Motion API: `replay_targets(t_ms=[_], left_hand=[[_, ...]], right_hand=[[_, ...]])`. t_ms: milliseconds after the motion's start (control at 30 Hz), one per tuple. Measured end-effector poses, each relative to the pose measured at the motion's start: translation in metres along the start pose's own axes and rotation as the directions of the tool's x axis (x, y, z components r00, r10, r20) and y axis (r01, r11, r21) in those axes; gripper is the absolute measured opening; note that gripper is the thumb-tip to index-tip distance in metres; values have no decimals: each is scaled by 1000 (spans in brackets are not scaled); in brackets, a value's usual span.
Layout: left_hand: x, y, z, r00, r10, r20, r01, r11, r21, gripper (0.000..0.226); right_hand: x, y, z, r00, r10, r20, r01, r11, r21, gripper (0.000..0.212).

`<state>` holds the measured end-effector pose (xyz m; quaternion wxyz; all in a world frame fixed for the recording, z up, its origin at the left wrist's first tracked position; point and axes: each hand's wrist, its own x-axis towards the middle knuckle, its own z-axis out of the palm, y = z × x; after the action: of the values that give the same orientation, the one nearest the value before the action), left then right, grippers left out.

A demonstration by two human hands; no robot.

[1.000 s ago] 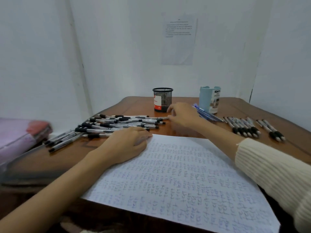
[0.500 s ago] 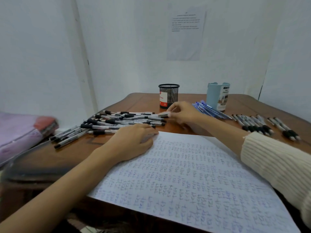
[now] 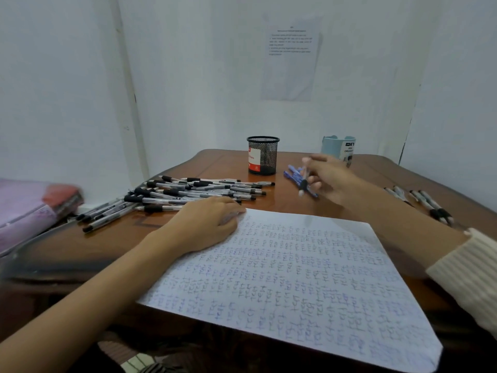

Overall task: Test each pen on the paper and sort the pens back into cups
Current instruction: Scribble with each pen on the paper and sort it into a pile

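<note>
A: We see a white paper (image 3: 309, 278) covered in rows of blue scribbles, on a brown table (image 3: 113, 243).

B: We also see clear pens (image 3: 193, 192) with black grips, blue pens (image 3: 294, 172), a black mesh cup (image 3: 265, 157) with a red-and-white label, a pale blue cup (image 3: 332, 145), and a cream ribbed sleeve (image 3: 473, 270).

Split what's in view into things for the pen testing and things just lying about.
For the job: held pen in right hand; left hand resting on paper; black pen pile; blue pens; pens at right; mesh cup; blue cup.
Lying about: printed sheet on the wall; pink bundle.
</note>
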<state>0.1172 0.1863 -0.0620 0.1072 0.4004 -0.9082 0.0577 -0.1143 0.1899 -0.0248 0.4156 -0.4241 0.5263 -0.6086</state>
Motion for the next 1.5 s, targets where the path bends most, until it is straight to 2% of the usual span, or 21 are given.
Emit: replay_targets(t_ms=[67,133,367,533,600,700,767,800,833,900,967,1100,1200,1333,1500], left_hand=[[0,0,1,1000,-3,1,3,1000,-1,41],[0,0,1,1000,-2,6,2,1000,0,41],[-1,0,1,1000,3,1,-3,1000,-2,41],[-1,1,-1,1000,5,9,-5,1000,-5,41],[-1,1,-1,1000,3,13,-3,1000,-3,42],[-1,1,-1,1000,0,17,0,1000,-8,41],[-2,1,-2,1000,3,17,-3,1000,-8,41],[-2,2,-2,1000,3,16,-3,1000,-8,42],[-3,2,-2,1000,3,17,-3,1000,-6,42],[-3,3,-3,1000,-4,18,4,1000,8,42],[-3,4,-3,999,-21,26,20,1000,21,42],[-4,4,-3,999,-14,41,12,999,32,44],[-5,1,-2,994,-9,113,10,1000,-11,48],[-6,-4,0,981,-3,192,27,992,-120,53],[-6,-5,1,978,-16,209,44,990,-131,54]], right_hand=[[-9,2,3,995,42,86,-35,996,-79,27],[-11,5,8,995,51,88,-40,991,-130,29],[-13,13,26,990,56,133,-45,996,-81,26],[-18,8,25,968,100,230,-111,993,35,31],[-17,9,25,974,135,183,-156,982,106,27],[-9,16,26,983,168,75,-183,933,310,24],[-9,19,26,986,142,86,-163,915,368,19],[-10,19,28,987,122,107,-152,925,349,7],[-12,19,29,984,112,136,-150,937,316,11],[-17,22,32,966,110,235,-164,960,226,30],[-20,27,36,948,103,301,-148,980,133,34],[-20,35,41,976,26,218,-2,994,-108,11],[-17,39,42,982,-22,189,64,973,-221,24],[-19,40,43,966,-41,256,112,957,-268,25],[-16,41,45,968,-126,217,194,924,-330,37]])
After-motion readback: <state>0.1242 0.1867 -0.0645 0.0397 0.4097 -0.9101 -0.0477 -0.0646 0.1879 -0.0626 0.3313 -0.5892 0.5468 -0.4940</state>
